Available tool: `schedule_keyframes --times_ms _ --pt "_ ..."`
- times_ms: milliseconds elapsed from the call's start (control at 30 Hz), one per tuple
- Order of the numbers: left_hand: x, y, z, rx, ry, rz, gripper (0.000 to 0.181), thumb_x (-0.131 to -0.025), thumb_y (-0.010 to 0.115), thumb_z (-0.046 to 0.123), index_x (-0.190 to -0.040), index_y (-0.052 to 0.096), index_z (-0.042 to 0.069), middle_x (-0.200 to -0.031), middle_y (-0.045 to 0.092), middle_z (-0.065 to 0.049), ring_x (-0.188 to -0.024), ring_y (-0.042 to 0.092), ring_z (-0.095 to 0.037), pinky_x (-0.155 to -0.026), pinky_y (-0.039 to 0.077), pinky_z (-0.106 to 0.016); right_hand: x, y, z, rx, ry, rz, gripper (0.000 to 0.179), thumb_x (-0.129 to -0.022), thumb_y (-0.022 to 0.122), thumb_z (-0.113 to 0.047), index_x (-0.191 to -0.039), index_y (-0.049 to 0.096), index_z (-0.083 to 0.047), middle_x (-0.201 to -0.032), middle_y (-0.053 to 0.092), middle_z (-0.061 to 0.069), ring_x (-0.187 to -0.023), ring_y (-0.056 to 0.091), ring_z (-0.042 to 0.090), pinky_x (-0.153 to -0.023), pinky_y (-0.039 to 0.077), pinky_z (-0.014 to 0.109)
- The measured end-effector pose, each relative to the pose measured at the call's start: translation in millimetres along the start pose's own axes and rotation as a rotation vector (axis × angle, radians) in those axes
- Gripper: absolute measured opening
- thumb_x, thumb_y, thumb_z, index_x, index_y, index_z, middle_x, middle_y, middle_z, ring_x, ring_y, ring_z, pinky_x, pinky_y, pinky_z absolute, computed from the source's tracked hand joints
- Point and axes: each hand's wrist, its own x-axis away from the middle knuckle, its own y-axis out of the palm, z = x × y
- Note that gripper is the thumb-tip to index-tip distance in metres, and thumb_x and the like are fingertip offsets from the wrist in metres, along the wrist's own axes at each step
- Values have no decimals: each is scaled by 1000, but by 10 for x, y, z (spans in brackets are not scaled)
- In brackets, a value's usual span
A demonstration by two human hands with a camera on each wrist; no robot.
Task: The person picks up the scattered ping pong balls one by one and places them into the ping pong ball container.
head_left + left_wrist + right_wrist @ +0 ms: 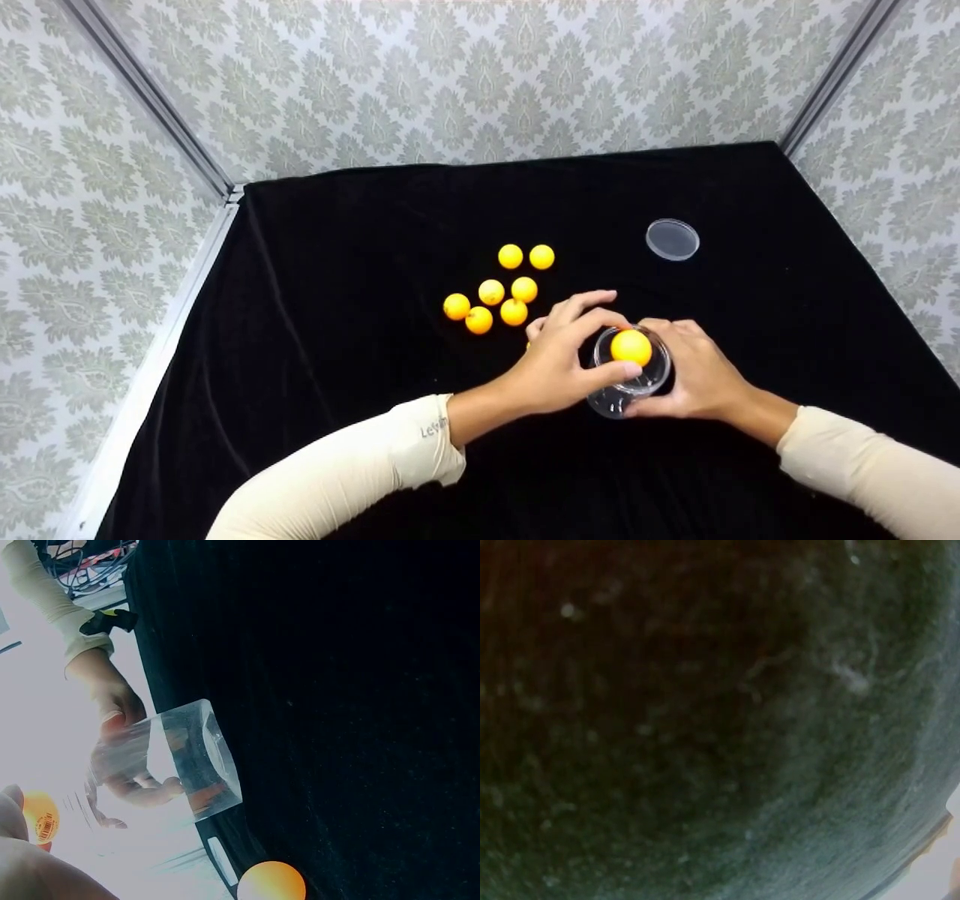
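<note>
Left fingers (600, 320) pinch a ball (631, 349) at the jar (604, 403) right fingers (654, 327) grip — lid (673, 240) off, loose balls (514, 312) remain leftward of them.

Loose round orange balls (491, 292) lie on the black cloth-covered table (360, 240) near the frame's centre, left of the clear cylindrical plastic container (606, 405) at lower right of centre. Another round orange ball (631, 348) is at the container's mouth; a clear round plastic disc (673, 240) lies behind, toward the upper right.
</note>
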Motion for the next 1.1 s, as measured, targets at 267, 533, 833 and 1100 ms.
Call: schedule_keyframes --times_ms 267,533,833,1100 --pt "-4 4 -7 -9 -9 0 43 -87 76 53 -122 65 31 -157 42 8 -144 37 -15 -101 28 -48 -8 4 -1 -14 11 1 108 -50 91 -69 -130 59 -5 -115 69 2 -98 66 20 -94 42 31" --pt "-15 0 -12 -8 -25 -11 44 -86 76 54 -122 65 32 -157 42 8 -144 36 -16 -100 29 -48 -16 12 -9 -2 -26 35 108 -52 89 -72 -131 58 -5 -114 70 2 -96 67 21 -93 42 30" --pt "-10 -18 -9 -5 -26 -2 47 -85 77 55 -123 66 31 -157 41 10 -144 36 -15 -100 28 -48 -24 15 6 -8 -42 28 101 -52 90 -69 -122 62 -2 -115 68 3 -98 67 20 -91 44 34" --pt "25 -52 -48 -7 -32 18 47 -86 75 55 -124 66 30 -156 42 12 -142 38 -16 -98 27 -49 -10 7 8 -21 -28 22 105 -50 92 -68 -125 59 -2 -98 71 -8 -91 67 16 -92 42 30"
